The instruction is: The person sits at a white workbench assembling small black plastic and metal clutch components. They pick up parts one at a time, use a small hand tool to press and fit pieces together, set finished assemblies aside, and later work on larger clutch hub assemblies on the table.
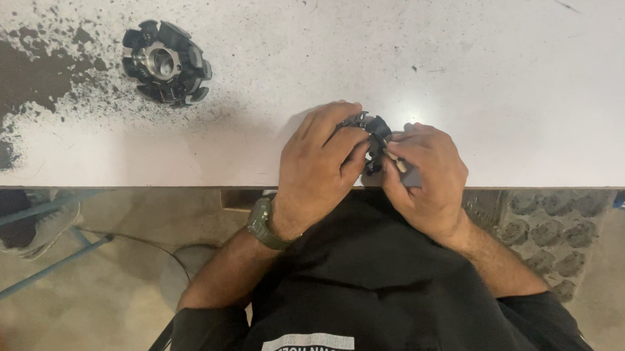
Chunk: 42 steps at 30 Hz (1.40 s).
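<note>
We work at a white table (505, 83) whose edge runs just under our hands. Well off to the upper left of them, a black ring-shaped part with a metal hub (166, 62) lies flat among dark speckled stains. Our left hand (323, 168) is closed around a small black part (375, 134), held between both hands at the table edge. Our right hand (429, 181) pinches a thin pale-tipped tool (398, 162) against it. We see no containers.
</note>
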Available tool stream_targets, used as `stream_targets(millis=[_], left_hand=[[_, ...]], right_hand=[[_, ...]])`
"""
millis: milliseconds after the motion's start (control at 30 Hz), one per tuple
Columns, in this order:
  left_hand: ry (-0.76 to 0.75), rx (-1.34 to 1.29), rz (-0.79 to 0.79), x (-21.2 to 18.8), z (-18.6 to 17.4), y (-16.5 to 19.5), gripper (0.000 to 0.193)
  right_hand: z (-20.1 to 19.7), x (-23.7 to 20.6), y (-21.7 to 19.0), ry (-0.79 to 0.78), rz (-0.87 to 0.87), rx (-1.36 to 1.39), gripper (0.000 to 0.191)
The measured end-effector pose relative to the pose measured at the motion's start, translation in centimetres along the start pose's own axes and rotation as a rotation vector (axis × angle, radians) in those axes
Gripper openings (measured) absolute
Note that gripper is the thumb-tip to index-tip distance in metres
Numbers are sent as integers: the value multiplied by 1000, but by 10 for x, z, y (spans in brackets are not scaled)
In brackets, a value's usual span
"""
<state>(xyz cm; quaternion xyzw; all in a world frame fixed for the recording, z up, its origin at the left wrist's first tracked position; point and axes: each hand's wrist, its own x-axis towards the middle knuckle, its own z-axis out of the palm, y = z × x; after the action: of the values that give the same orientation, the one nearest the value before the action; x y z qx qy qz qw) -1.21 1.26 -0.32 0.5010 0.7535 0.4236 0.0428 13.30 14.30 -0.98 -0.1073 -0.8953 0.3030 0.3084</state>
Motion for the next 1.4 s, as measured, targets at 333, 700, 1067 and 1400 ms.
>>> stream_targets(millis=[333, 700, 1067, 1400], left_hand=[[19, -96, -34, -5, 4, -7, 20], [-56, -59, 6, 1, -4, -3, 14], [2, -15, -15, 2, 6, -3, 12], [64, 51, 6, -3, 12, -5, 15]], right_hand=[[2, 0, -1, -8, -37, -37, 31], [2, 7, -6, -27, 5, -26, 27], [1, 6, -2, -69, 22, -17, 30], [6, -1, -1, -38, -20, -25, 33]])
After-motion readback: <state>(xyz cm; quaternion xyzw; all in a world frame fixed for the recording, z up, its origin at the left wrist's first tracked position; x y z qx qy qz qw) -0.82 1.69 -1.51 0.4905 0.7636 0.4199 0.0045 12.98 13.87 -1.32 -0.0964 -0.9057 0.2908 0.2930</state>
